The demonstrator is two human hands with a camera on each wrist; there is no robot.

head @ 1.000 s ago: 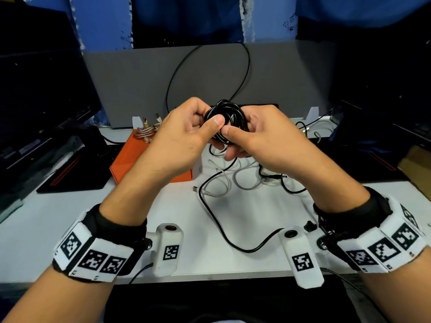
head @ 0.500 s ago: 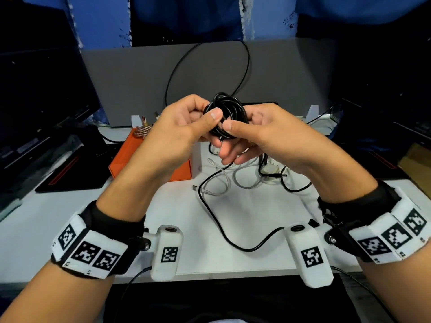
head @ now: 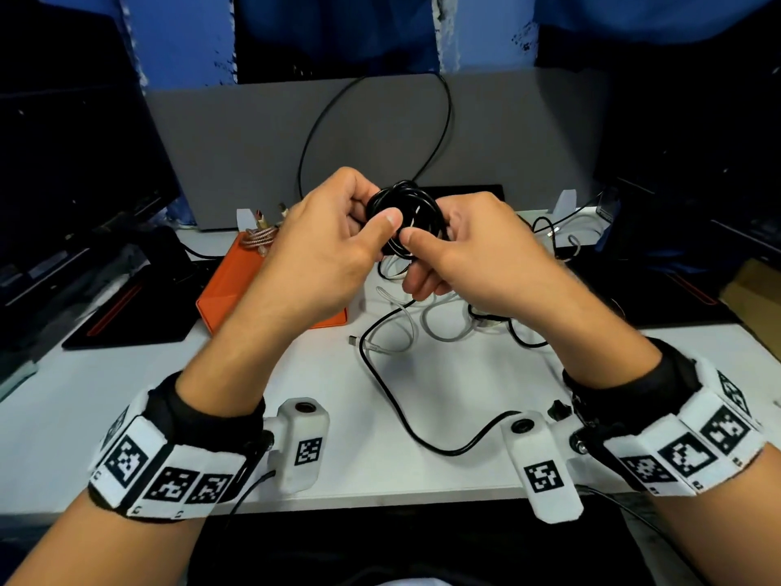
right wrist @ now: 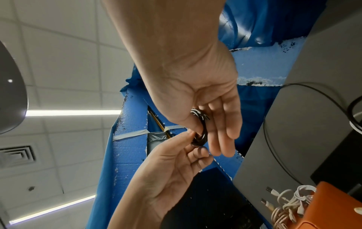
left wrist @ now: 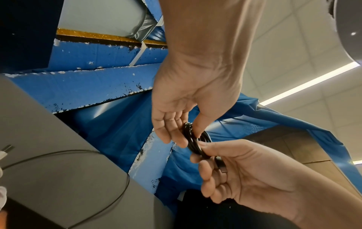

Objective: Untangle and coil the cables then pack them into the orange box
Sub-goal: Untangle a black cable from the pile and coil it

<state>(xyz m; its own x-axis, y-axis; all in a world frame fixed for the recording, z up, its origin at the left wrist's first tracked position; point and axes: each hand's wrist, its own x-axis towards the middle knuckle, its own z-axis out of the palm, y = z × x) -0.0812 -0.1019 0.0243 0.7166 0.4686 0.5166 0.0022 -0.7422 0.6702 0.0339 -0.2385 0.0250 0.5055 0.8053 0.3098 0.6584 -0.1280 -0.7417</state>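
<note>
Above the table I hold a small black cable coil (head: 406, 201) between both hands. My left hand (head: 382, 217) pinches its left side, thumb on the front; the left wrist view shows the coil (left wrist: 192, 140) between thumb and fingers. My right hand (head: 416, 243) pinches the lower right edge of the coil (right wrist: 201, 134). The coil's tail drops to a loose black cable (head: 393, 399) on the table. The orange box (head: 236, 289) lies at the left behind my left hand, with a braided cable bundle (head: 258, 238) on it.
Tangled white cables (head: 399, 332) and more black cable (head: 524, 336) lie on the white table (head: 126, 395) under my hands. A grey partition (head: 236, 154) with a thin black cable loop stands behind. Dark monitors flank both sides.
Both hands have risen a little with the coil. My thumbs have shifted on its front, and the right fingers have moved under it.
</note>
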